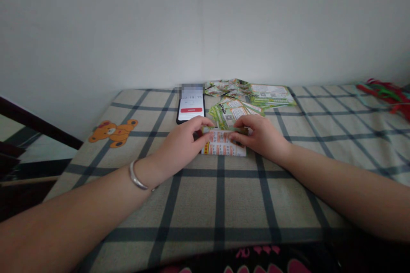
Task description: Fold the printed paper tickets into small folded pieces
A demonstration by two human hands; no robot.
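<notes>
Both hands grip one printed paper sheet (222, 147) low over the checked cloth, its upper edge rolled or folded over. My left hand (188, 138) pinches the left end of that edge between thumb and fingers. At the right end, my right hand (256, 136) pinches it the same way. Rows of orange and white print face me on the lower part of the sheet. Just behind lie loose green and white leaflets (235, 111), partly covered by the hands and sheet.
A phone (191, 104) with a lit screen lies behind my left hand. Folded leaflets (229, 88) and a flat leaflet stack (272, 94) rest by the wall. A teddy bear picture (113, 132) is at left; red and green material (387, 98) lies far right.
</notes>
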